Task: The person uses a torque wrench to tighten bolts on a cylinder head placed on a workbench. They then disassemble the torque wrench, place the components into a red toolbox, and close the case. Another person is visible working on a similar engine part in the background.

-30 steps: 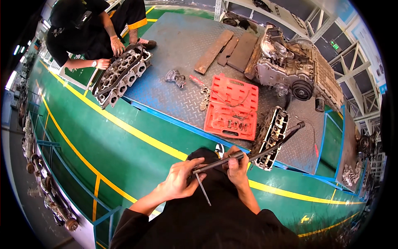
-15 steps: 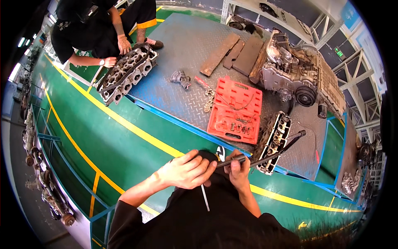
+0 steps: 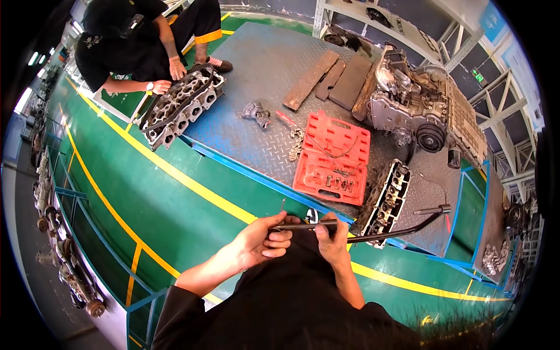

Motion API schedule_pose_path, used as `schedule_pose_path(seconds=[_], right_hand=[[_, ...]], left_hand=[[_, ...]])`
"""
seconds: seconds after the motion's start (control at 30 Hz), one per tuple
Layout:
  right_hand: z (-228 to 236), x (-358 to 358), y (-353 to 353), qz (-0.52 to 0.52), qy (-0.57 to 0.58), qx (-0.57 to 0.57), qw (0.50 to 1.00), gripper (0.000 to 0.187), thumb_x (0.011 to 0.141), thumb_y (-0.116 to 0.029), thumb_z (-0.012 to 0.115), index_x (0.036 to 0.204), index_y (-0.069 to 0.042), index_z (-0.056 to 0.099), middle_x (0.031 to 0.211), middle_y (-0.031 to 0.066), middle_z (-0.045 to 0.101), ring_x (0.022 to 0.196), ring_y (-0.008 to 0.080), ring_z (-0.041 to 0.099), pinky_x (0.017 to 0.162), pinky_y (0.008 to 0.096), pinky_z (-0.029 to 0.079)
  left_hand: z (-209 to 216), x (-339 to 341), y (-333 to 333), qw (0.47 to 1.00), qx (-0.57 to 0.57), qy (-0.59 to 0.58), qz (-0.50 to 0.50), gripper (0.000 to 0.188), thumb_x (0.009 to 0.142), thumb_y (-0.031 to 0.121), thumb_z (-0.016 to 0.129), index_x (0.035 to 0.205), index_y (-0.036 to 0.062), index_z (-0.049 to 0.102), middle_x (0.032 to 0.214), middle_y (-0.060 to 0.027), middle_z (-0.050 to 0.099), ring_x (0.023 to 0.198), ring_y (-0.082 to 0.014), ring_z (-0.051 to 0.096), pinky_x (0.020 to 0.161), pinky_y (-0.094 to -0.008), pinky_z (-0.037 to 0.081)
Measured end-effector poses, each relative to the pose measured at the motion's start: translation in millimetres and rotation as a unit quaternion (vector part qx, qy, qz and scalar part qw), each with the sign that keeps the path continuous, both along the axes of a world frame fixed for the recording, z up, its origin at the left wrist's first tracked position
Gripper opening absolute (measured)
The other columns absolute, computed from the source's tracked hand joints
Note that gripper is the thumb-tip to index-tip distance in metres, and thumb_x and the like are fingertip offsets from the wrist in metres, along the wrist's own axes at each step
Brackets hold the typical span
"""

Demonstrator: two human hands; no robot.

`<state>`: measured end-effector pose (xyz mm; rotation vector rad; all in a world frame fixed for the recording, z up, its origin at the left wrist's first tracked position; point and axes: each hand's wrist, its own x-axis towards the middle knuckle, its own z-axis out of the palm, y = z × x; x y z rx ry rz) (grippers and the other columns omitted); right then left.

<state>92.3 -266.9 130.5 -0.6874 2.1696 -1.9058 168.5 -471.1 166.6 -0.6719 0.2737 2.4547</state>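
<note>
Both hands grip a long black bent bar [image 3: 373, 228] held level over the lap: left hand [image 3: 261, 242] curled around its near end, right hand [image 3: 330, 239] pinching the shaft. Just beyond, a cylinder head [image 3: 386, 201], then the open red socket case [image 3: 332, 158] holding sockets on the steel platform [image 3: 256, 64].

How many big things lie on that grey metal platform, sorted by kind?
Grey metal cylinder heads: 2
Large grey engine block: 1
Open red plastic tool case: 1
Rusty flat brown planks: 3
Total: 7
</note>
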Motion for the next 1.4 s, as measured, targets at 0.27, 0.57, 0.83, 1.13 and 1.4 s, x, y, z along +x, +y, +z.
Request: schedule_pose_path(seconds=[0.27,0.57,0.83,1.13,1.4], right_hand=[[-9.8,-1.1,5.0,-0.019,-0.011,-0.036,0.999,0.033,0.092,-0.028,0.067,0.078,-0.001,0.051,0.054,0.0027,0.044,0.047,0.0124,0.040,0.046,0.0295,0.034],[-15.0,-0.9,2.7,-0.018,-0.156,-0.138,0.978,0.038,0.095,-0.032,0.060,0.075,-0.002,0.050,0.057,-0.0008,0.044,0.050,0.0084,0.041,0.047,0.0269,0.033],[-17.2,-4.0,3.5,0.017,-0.127,-0.085,0.988,0.033,0.094,-0.027,0.061,0.075,-0.002,0.051,0.060,-0.0004,0.043,0.056,0.0100,0.038,0.051,0.0285,0.032],[-23.1,-7.1,4.6,0.043,-0.134,-0.054,0.989,0.031,0.093,-0.023,0.063,0.074,-0.002,0.049,0.060,-0.0010,0.038,0.057,0.0092,0.034,0.051,0.0302,0.030],[-9.1,-4.0,-3.6,0.008,-0.175,-0.098,0.980,0.036,0.093,-0.029,0.062,0.073,-0.002,0.049,0.057,-0.0006,0.042,0.053,0.0090,0.037,0.048,0.0293,0.030]], left_hand=[[2.7,-10.2,33.8,0.655,-0.676,0.230,0.247,0.044,0.093,0.001,0.047,0.135,0.0015,0.034,0.125,-0.0188,0.053,0.129,-0.0315,0.041,0.107,-0.0415,0.032],[-15.4,8.8,5.6,0.373,-0.768,0.516,0.070,0.057,0.079,-0.020,0.057,0.130,0.0030,0.049,0.131,-0.0249,0.045,0.093,-0.0303,0.067,0.073,-0.0343,0.055],[-12.8,-5.2,-20.5,0.069,-0.808,0.574,0.112,0.046,0.076,0.013,0.075,0.119,0.0254,0.066,0.120,-0.0109,0.056,0.101,-0.0261,0.063,0.089,-0.0407,0.055],[5.4,-29.4,-36.2,-0.271,-0.691,0.667,0.064,0.046,0.084,0.025,0.066,0.128,0.0249,0.053,0.135,0.0013,0.050,0.122,-0.0225,0.048,0.107,-0.0459,0.038],[19.9,-32.6,-26.0,0.078,-0.780,0.620,-0.026,0.020,0.089,0.022,0.064,0.080,0.0048,0.062,0.071,-0.0071,0.060,0.059,-0.0211,0.055,0.055,-0.0334,0.041]])
